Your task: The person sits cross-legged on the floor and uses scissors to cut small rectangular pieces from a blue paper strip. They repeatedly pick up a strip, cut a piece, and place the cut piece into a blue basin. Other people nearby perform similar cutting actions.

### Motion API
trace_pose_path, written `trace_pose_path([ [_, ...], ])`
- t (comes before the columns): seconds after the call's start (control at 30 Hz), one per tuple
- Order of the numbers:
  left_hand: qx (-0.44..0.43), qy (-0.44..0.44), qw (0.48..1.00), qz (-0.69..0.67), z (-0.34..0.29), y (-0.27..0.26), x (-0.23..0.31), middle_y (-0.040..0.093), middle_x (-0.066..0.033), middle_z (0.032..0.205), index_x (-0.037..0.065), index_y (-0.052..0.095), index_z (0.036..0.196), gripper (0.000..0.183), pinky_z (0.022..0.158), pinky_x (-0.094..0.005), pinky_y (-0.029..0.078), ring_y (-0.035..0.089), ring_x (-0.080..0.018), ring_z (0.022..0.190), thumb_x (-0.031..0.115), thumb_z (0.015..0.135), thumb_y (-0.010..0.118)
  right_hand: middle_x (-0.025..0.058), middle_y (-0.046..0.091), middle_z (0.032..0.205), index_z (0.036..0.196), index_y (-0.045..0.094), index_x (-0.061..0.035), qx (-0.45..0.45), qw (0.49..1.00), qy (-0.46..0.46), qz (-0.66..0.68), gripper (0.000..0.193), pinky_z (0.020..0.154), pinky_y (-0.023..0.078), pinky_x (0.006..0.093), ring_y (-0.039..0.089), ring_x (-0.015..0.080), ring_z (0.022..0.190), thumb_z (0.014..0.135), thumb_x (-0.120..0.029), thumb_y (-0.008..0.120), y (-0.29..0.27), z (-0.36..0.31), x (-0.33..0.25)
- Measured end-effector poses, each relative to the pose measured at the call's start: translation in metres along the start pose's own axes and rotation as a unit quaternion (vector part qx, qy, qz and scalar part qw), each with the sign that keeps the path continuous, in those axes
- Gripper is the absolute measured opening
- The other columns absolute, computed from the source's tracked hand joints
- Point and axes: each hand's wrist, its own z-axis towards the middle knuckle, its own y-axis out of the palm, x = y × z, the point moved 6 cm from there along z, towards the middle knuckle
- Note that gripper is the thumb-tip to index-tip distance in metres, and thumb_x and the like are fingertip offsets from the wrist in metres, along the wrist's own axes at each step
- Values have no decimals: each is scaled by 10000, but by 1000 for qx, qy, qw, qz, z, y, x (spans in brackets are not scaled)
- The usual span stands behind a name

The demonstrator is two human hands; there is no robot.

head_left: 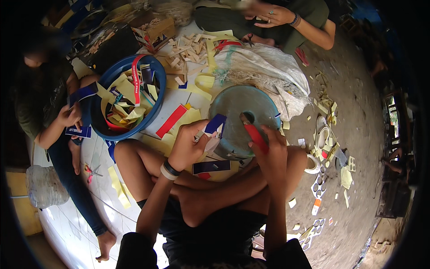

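My left hand [190, 141] is closed on a folded blue-and-white strip [216, 124], gripping it between thumb and fingers. My right hand [271, 148] is wrapped round a red-handled tool [256, 138] with a dark metal tip. That tip lies over the round grey-blue tub [228, 101] in front of my crossed legs; the tool's exact kind cannot be made out. Below the tub, a dark blue strip [211, 167] lies on yellow paper near my shins. A red strip [172, 121] rests to the left of my left hand.
A blue basin [160, 92] full of strips and paper stands front left. Beyond are a heap of small wooden pieces [192, 48] and a white sack [286, 80]. Scissors [92, 172] lie on the tiles. One person sits left holding a blue strip [83, 94]; another sits at the far side.
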Motion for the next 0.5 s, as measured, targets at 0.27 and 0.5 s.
trace_pose_path([
  [0.27,11,84,996,23,27,16,-33,743,-119,904,-25,706,1138,196,796,-325,539,685,-204,827,-5,949,660,208,645,1127,1250,627,-34,-88,995,17,48,330,898,526,494,642,429,1072,934,-94,702,1,-22,-2],
  [0.5,-40,3,999,35,29,16,-46,719,-139,931,-35,702,1110,147,811,-321,525,666,-243,836,14,971,697,205,642,1119,1313,604,-34,-66,982,-6,177,325,867,519,490,646,425,1016,989,-55,622,8,-50,-24],
])
